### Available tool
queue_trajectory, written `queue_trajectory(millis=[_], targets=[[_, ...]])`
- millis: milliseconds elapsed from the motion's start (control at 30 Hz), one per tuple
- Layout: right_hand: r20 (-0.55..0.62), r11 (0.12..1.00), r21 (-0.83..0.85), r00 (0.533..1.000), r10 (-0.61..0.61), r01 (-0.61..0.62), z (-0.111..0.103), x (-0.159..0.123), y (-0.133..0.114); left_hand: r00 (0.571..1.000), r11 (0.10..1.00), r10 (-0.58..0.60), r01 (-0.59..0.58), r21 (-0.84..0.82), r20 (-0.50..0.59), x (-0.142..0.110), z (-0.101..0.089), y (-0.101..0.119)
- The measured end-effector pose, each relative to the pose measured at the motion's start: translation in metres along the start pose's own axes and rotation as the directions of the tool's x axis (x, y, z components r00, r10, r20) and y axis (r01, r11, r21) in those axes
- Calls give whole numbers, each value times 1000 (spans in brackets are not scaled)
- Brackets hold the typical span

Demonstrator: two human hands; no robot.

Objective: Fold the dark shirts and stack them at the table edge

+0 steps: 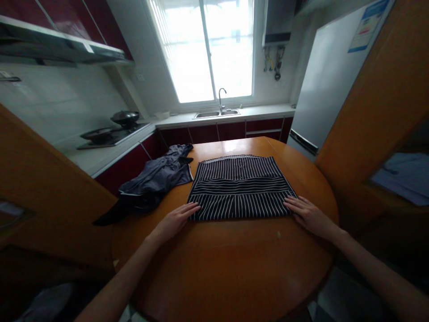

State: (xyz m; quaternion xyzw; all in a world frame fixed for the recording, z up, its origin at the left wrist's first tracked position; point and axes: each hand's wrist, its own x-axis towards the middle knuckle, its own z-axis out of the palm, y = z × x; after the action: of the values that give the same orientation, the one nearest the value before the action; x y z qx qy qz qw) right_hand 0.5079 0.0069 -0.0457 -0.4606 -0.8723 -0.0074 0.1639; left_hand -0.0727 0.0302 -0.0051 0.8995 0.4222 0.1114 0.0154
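Observation:
A black garment with white stripes [241, 185] lies flat and folded on the round wooden table [231, 259]. Small buttons run down its middle, and a band with crosswise stripes crosses it; its exact kind is unclear. My left hand [177, 218] rests on the near left corner, fingers stretched flat over the cloth. At the near right corner, my right hand [308, 214] lies with its fingers out and slightly apart on the fabric. To the left of the striped garment, a crumpled dark grey-blue garment [157, 174] hangs partly over the table's edge.
Beyond the table runs a white counter [268, 110] with a sink [217, 113] and faucet [220, 99] under a window. A wok [125, 117] and a pan [97, 134] stand on the stove at left. A fridge [330, 76] stands at right, beside orange wooden panelling [378, 98].

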Motion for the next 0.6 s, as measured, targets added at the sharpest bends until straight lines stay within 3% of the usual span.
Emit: queue_trajectory(millis=[200,333,467,533,600], targets=[[-3,997,54,998,57,-56,5,-9,10,997,997,-65,66,32,-34,1,8,4],[74,987,137,995,74,-84,-4,-39,-5,997,998,-69,69,6,15,-37,-2,26],[194,964,239,978,71,-118,-27,-61,-18,978,994,-61,78,-80,199,-74,-29,51],[187,951,281,979,74,-126,-37,-48,-18,973,988,-61,91,-125,221,-69,-41,57],[115,938,321,988,99,-131,-40,-17,-15,984,977,-107,130,-169,141,-42,-46,56]])
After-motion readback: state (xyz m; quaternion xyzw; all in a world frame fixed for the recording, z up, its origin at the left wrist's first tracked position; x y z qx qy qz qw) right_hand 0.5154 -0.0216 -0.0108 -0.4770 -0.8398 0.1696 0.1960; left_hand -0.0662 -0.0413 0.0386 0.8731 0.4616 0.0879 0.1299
